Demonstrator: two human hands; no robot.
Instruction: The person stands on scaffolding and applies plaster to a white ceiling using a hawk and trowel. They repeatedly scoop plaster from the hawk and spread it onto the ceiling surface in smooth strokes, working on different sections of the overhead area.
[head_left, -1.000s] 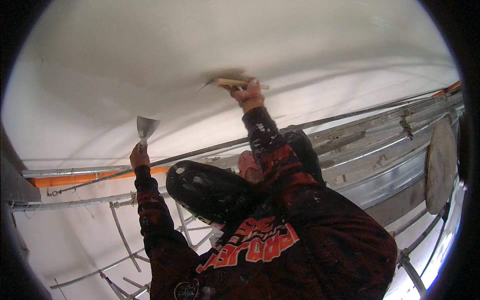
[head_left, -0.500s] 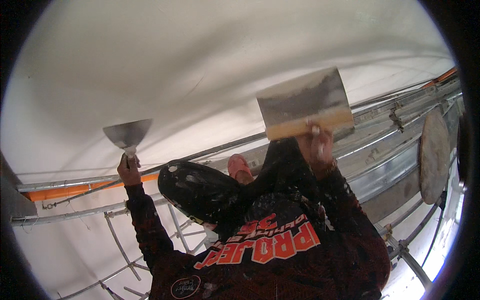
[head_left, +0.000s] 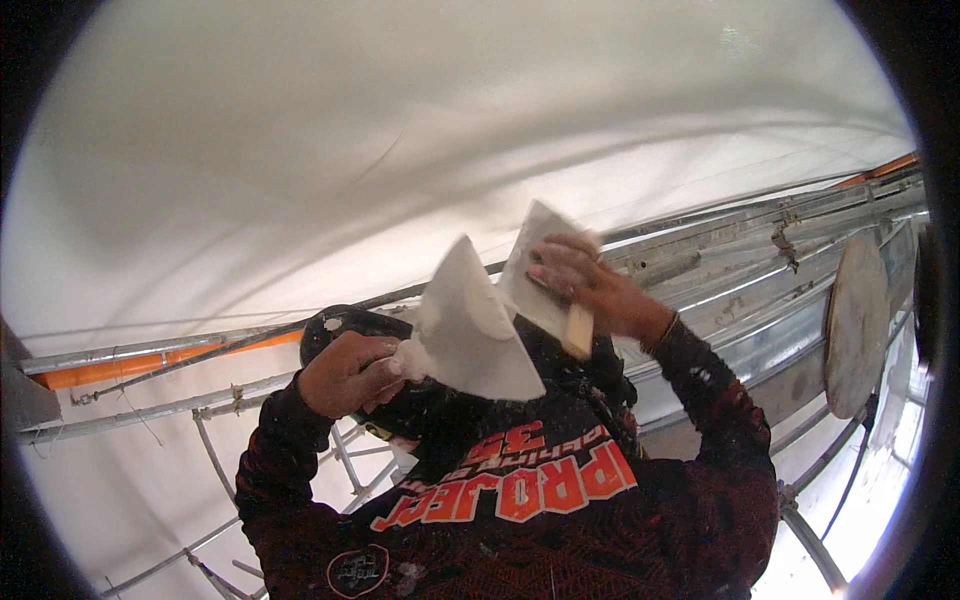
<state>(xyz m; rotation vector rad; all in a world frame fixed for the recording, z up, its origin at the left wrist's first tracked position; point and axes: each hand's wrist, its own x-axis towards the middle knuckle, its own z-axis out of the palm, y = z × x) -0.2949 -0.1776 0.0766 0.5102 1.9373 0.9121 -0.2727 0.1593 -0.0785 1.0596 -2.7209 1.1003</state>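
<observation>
My left hand (head_left: pixel 355 372) is closed on the handle of a putty knife (head_left: pixel 465 330), whose triangular blade looks pale, with white compound on it. Just right of it, my right hand (head_left: pixel 595 290) grips a wide flat trowel (head_left: pixel 532 225) with a light wooden handle (head_left: pixel 578 335), its fingers lying over the back. The two blades are close together in front of my chest; whether they touch I cannot tell. My dark sleeves and printed top carry white smears. A smooth white surface (head_left: pixel 400 100) with a faint line fills the upper view.
Metal scaffold tubes and beams (head_left: pixel 720 250) run across behind my hands, with an orange bar (head_left: pixel 110 370) at the left. An oval brownish board (head_left: pixel 850 325) stands at the right. More tubes (head_left: pixel 210 450) cross the lower left. My dark-clad leg (head_left: pixel 325 325) is partly hidden.
My right hand has brought the trowel down from the white surface toward my body, and my left hand has moved right with the putty knife, so both blades are now close together.
</observation>
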